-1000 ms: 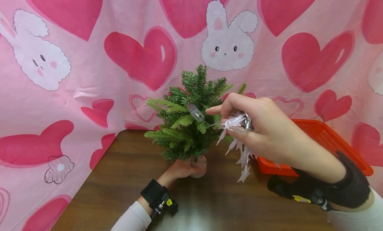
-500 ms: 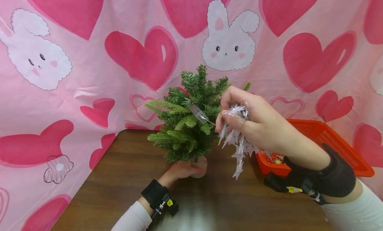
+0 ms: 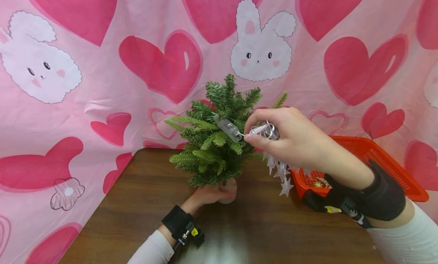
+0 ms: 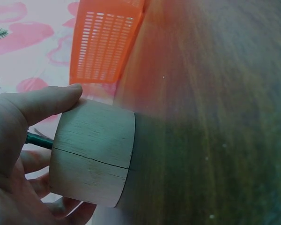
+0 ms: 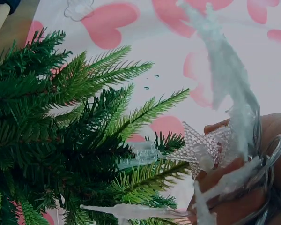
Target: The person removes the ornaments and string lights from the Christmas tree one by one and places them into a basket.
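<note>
A small artificial Christmas tree (image 3: pixel 213 142) stands on the table on a round wooden base (image 4: pixel 93 150). My left hand (image 3: pixel 207 194) grips that base, thumb on one side and fingers curled on the other. Right of the branches, my right hand (image 3: pixel 295 138) holds a bunched star string light (image 3: pixel 282 171), its clear wire looped in the fingers. Several translucent stars (image 5: pixel 208 147) dangle below the palm. At the string's end, a clear plastic piece (image 3: pixel 229 130) lies against the upper branches. My thumb and index finger pinch the wire close beside it.
An orange perforated basket (image 3: pixel 386 163) stands on the table to the right, with small gold items (image 3: pixel 321 183) inside. A pink cloth (image 3: pixel 219 59) with hearts and rabbits hangs behind the brown wooden table (image 3: pixel 133 203).
My right index finger, earlier stretched toward the clear piece, has bent back to pinch the wire. The clear piece has shifted slightly right and down. My left hand stays on the base.
</note>
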`<action>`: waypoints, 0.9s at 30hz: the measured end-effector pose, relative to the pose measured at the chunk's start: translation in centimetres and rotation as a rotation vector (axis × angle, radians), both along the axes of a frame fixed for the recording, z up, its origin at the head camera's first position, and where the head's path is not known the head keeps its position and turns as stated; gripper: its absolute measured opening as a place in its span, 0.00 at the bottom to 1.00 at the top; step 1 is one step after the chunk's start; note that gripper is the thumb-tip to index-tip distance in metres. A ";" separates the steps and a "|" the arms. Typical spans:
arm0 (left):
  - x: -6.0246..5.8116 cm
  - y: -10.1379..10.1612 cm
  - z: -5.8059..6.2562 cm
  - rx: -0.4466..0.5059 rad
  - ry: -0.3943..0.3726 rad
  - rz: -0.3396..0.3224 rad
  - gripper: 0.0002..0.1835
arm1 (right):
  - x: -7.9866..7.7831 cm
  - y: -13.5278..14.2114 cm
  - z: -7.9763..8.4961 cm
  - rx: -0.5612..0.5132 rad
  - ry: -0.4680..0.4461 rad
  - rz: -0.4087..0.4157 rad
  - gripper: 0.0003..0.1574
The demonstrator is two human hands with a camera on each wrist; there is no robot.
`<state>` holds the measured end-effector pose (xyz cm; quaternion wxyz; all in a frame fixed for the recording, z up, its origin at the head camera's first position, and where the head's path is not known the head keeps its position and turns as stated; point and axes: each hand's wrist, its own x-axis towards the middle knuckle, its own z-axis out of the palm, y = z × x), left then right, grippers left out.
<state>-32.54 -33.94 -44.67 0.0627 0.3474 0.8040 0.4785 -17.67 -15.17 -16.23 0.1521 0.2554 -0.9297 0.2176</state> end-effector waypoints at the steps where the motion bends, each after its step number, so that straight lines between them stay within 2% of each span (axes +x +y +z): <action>1: 0.0 0.0 0.0 0.006 -0.003 -0.013 0.29 | 0.0 -0.1 0.1 0.021 -0.004 -0.018 0.05; 3: 0.1 0.0 0.0 0.020 -0.023 -0.040 0.25 | 0.1 -0.2 0.2 0.056 -0.016 -0.052 0.08; 9: 0.4 -0.1 0.0 0.001 -0.045 -0.045 0.25 | 0.3 -0.7 0.6 0.126 -0.044 -0.118 0.17; 12: 0.5 -0.1 0.1 0.006 -0.048 -0.046 0.25 | 0.3 -1.1 0.7 0.171 -0.018 -0.151 0.16; 15: 1.1 -0.2 0.9 0.045 -0.059 -0.066 0.23 | 0.2 -1.4 0.6 0.217 0.002 -0.187 0.17; 18: 1.1 -0.2 0.9 0.049 -0.034 -0.074 0.22 | 0.2 -1.6 0.6 0.244 -0.024 -0.211 0.14; 21: 0.6 -0.2 0.2 0.047 0.016 -0.088 0.21 | 0.1 -1.8 0.7 0.259 -0.052 -0.221 0.11; 24: 0.5 -0.3 0.1 0.057 0.019 -0.097 0.22 | -0.1 -2.0 0.5 0.275 -0.036 -0.229 0.13; 27: 0.6 -0.4 0.0 0.058 -0.012 -0.093 0.23 | -0.4 -2.0 0.3 0.284 -0.008 -0.231 0.12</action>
